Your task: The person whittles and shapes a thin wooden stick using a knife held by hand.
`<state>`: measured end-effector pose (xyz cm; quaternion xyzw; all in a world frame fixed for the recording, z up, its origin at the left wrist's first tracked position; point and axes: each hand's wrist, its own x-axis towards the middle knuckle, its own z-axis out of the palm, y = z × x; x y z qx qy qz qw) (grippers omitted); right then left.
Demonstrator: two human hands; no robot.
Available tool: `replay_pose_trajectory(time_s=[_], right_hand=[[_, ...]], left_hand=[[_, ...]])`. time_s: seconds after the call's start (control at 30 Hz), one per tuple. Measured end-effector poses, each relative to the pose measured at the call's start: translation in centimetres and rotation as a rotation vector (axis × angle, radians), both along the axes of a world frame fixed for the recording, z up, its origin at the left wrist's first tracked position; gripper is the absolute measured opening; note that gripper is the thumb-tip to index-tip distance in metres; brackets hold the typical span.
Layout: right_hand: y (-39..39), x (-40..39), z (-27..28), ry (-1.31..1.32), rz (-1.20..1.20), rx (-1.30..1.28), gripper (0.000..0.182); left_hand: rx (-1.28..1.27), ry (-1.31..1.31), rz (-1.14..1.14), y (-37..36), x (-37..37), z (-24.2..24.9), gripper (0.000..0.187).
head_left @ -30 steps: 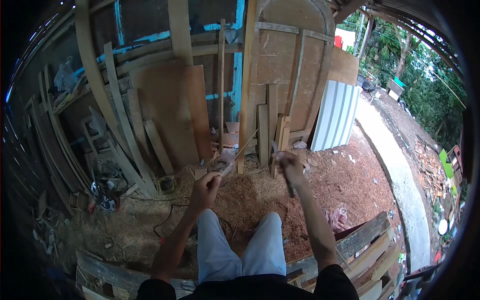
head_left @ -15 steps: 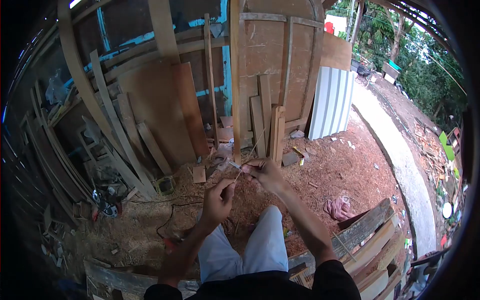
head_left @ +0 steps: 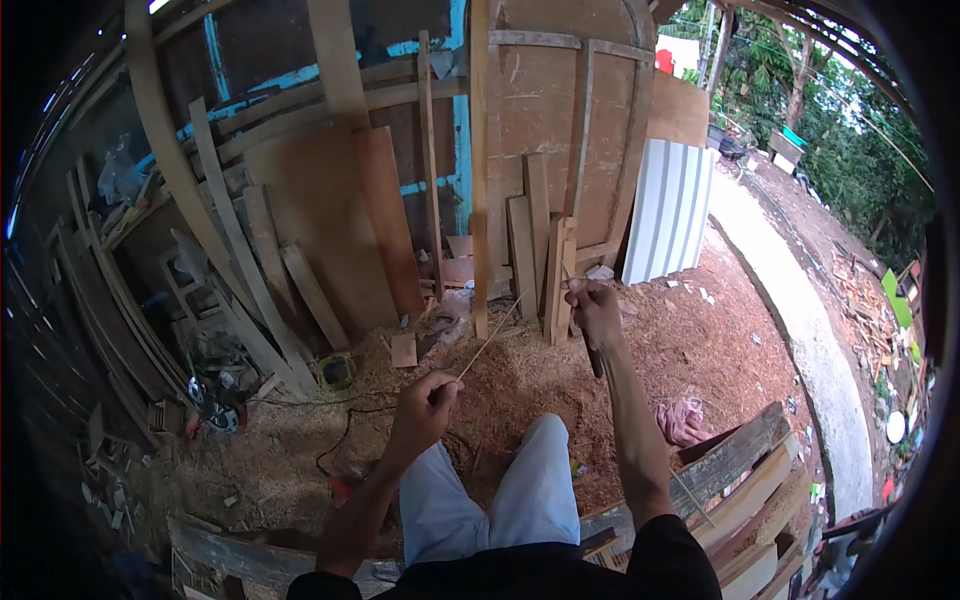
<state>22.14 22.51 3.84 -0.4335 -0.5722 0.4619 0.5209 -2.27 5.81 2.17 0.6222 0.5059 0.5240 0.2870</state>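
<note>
My left hand (head_left: 428,408) is closed, pinching the lower end of a thin wooden stick (head_left: 490,341). The stick slants up and to the right over the sawdust. My right hand (head_left: 598,312) is raised further right and wrapped around a knife (head_left: 596,362), whose dark handle sticks out below the fist. A short bit of what looks like its blade shows above the fingers; the rest is hidden. A gap separates the knife from the stick.
Wood shavings (head_left: 660,340) cover the ground. Boards (head_left: 385,215) lean on the wall ahead, with a corrugated sheet (head_left: 668,210) to their right. A slatted wooden bench (head_left: 735,465) is beside my legs. A pink cloth (head_left: 682,420) and a dark cord (head_left: 345,430) lie on the ground.
My right hand has moved right and slightly up with the knife, away from the stick. My left hand has shifted slightly down and left, so more of the stick shows.
</note>
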Motion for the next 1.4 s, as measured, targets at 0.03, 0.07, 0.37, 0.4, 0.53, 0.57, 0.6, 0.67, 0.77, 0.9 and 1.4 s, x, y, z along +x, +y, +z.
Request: replay_pose_trajectory(time_s=[0.03,0.07,0.37,0.4,0.53,0.57,0.6,0.67,0.77,0.9,1.4], right_hand=[[-1.3,-0.4,1.2,-0.007,0.037,-0.056,0.018],[-2.4,-0.7,2.1,-0.014,0.069,-0.109,0.017],[-7.7,-6.0,1.1,0.016,0.398,-0.228,0.022],[-6.7,-5.4,1.5,0.051,0.341,-0.208,0.023],[-7.9,-5.9,2.1,-0.078,0.419,-0.203,0.025],[-8.7,-6.4,2.2,-0.193,0.540,-0.203,0.025],[-8.8,-6.6,2.0,-0.135,0.551,-0.203,0.025],[-7.7,-6.1,1.8,-0.072,0.452,-0.201,0.025],[-6.6,-5.2,2.4,0.017,0.340,-0.279,0.025],[-7.4,-5.4,2.2,0.027,0.421,-0.287,0.021],[-8.3,-6.5,3.7,-0.021,0.642,-0.168,0.016]], left_hand=[[-0.054,-0.044,0.015,-0.2,-0.1,-0.3,0.010],[-0.051,-0.047,0.018,0.2,0.0,-0.4,0.010],[-0.249,-0.529,-0.225,1.7,1.8,-0.3,0.013],[-0.278,-0.542,-0.228,1.1,1.8,0.2,0.013],[-0.200,-0.503,-0.212,1.5,1.7,-0.1,0.014],[-0.202,-0.506,-0.212,1.6,1.7,0.0,0.014],[-0.209,-0.490,-0.205,1.5,1.8,0.5,0.014],[-0.221,-0.472,-0.189,1.2,1.7,0.8,0.014],[-0.306,-0.505,-0.201,0.6,1.5,1.0,0.014],[-0.481,-0.632,-0.272,0.3,1.0,1.8,0.014],[-0.409,-0.711,-0.328,0.8,1.0,3.6,0.015]])
